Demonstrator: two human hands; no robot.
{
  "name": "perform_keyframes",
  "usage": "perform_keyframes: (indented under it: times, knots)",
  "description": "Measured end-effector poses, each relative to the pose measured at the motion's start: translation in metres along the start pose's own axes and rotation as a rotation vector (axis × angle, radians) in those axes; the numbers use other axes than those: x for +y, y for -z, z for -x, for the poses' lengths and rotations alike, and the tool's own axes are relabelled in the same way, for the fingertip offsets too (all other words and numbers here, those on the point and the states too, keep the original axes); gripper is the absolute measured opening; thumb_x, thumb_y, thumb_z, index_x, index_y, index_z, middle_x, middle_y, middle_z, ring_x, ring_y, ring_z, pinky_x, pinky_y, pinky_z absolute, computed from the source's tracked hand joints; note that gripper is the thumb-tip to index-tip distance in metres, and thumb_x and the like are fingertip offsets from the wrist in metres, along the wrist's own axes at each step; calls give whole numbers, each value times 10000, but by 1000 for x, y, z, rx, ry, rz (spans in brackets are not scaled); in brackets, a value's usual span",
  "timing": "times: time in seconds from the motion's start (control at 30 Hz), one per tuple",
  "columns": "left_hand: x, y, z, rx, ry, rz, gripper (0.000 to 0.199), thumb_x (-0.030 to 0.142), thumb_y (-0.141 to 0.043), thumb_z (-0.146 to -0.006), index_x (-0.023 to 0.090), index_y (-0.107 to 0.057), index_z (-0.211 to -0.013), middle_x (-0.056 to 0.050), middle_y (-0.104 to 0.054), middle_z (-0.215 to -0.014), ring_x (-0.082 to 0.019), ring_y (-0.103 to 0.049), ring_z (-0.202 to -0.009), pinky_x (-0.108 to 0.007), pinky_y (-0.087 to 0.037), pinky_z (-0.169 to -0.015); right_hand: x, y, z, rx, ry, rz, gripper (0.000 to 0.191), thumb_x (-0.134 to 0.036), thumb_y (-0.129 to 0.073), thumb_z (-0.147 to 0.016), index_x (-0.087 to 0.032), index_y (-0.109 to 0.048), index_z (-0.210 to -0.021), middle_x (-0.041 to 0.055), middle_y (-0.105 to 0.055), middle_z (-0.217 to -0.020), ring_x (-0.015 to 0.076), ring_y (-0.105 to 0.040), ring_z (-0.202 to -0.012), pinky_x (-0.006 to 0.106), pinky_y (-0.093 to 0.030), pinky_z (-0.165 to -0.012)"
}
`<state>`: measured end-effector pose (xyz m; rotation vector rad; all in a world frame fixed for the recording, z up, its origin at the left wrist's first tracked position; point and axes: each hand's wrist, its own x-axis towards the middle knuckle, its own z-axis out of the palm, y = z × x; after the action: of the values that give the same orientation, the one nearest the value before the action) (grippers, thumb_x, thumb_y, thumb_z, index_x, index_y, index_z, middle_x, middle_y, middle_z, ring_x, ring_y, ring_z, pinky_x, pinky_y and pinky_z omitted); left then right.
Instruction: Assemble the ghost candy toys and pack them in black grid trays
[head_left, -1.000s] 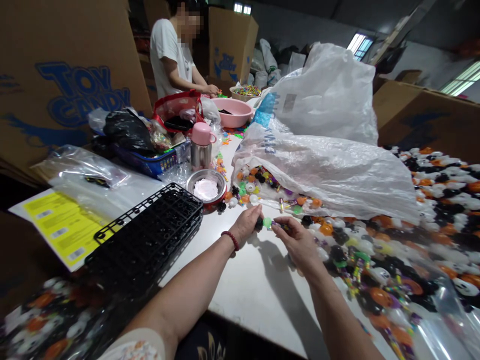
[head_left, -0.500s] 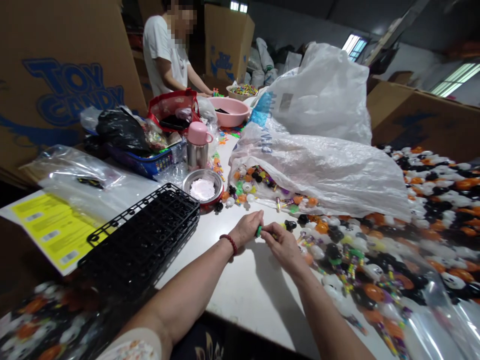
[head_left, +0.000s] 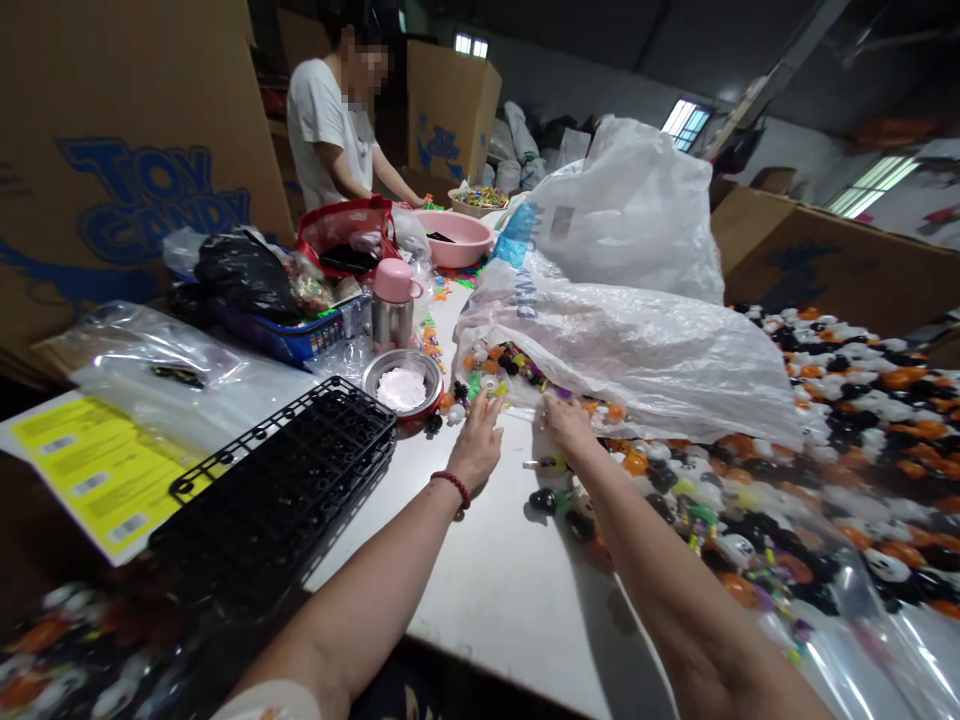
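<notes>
My left hand (head_left: 478,446) reaches over the white table, its fingers stretched and apart, with nothing visible in them. Its fingertips are beside small green, white and yellow toy pieces (head_left: 491,383) at the mouth of a large white plastic bag (head_left: 630,330). At the bag's lower edge is my right hand (head_left: 568,425), fingers pointing into the pieces; whether they grip one is hidden. Below the right wrist lies a toy with a black head (head_left: 543,501). A small clear tube with a yellowish end (head_left: 551,464) rests just above it.
Black plastic trays (head_left: 285,480) are stacked at left, near a metal bowl of white powder (head_left: 403,388) and a pink-lidded flask (head_left: 394,300). Orange, black and white toy heads (head_left: 892,410) heap up at right. A co-worker (head_left: 330,140) stands beyond a pink basin (head_left: 457,240).
My hands, together on a small green piece before, have parted and moved forward to the bag's mouth. The green piece no longer shows between them. A black-headed toy now lies nearer me.
</notes>
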<state>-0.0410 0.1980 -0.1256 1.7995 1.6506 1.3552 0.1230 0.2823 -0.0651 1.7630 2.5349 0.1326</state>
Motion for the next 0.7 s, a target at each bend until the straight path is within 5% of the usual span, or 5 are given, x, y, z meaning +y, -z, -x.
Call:
perform_keyframes:
  times: [0.23,0.33,0.47,0.6,0.7]
  knots:
    - [4,1,3,-205,-31,-86,261,158,-486,-870,190,-631,-1085,-95,-631,-1117,-244,-540,-1107,-406,-423,-1011,-22,-12,-10,98,15,-297,365,-97,-423,-830,-104,-554,-1170,145,-620,-1054,240,-548,-979,299,-407,-821]
    - [6,2,2,-199,22,-21,165,192,-493,-872,194,-652,-915,-72,-650,-969,-221,-571,-966,-363,-451,-916,-32,-12,-4,45,-66,-406,237,-182,-419,-868,-127,-601,-1010,95,-614,-909,215,-546,-858,287,-420,-768]
    - [4,3,-2,-110,124,30,226,248,-429,-918,194,-632,-836,-51,-638,-840,-194,-586,-826,-331,-473,-812,-41,-15,3,55,-3,-401,175,-250,-541,-861,-159,-632,-980,80,-560,-989,183,-535,-856,257,-422,-783]
    - [0,4,-4,80,120,-9,297,195,-399,-924,178,-581,-1158,-115,-600,-1172,-221,-562,-1102,-366,-448,-957,-42,-18,8,18,70,-357,179,-285,-630,-845,-164,-674,-971,88,-494,-1052,165,-545,-833,250,-440,-801]
    - [-4,3,-2,53,13,-130,482,88,-395,-883,191,-468,-1348,-120,-388,-1477,-236,-392,-1347,-388,-360,-1094,-41,-20,13,18,101,-357,206,-335,-601,-886,-158,-701,-918,82,-485,-1004,164,-554,-838,246,-443,-827]
